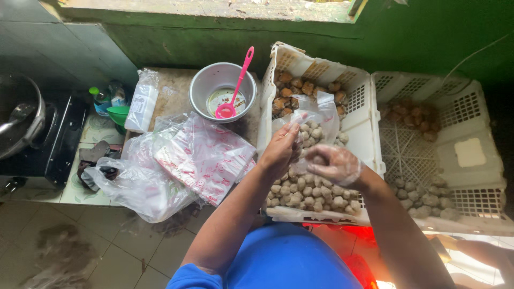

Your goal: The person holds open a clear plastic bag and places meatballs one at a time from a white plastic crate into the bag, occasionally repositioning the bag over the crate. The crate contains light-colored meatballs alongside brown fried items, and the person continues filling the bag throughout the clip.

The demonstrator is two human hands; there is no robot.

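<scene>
Head view, looking straight down. Left hand (281, 147) bare, fingers pinched narrow on the rim of a clear plastic bag (316, 120), holding its mouth up and open over the near white crate (356, 107). Right hand (334, 163) sheathed in a thin clear glove, curled around what looks like a few pale meatballs (302, 190), just below the bag's mouth; exact count inside the curl hidden. Bag already part-filled with the same pale balls, hanging above the heap in the crate's near half; darker fried pieces (289, 93) at the crate's far end.

Judged handling: bag film thin, limp, likely slick, no shape of its own, so best gripped at the rim with a pinch, then supported from beneath as weight grows. Balls probably soft, springy, slightly greasy; easy to squash or drop, so better cupped loosely than squeezed.

Left of the crate: a stack of printed plastic bags (201, 155), a metal bowl (222, 91) with a pink ladle (235, 85). Right: a second white crate (471, 155), more balls in its corners.
</scene>
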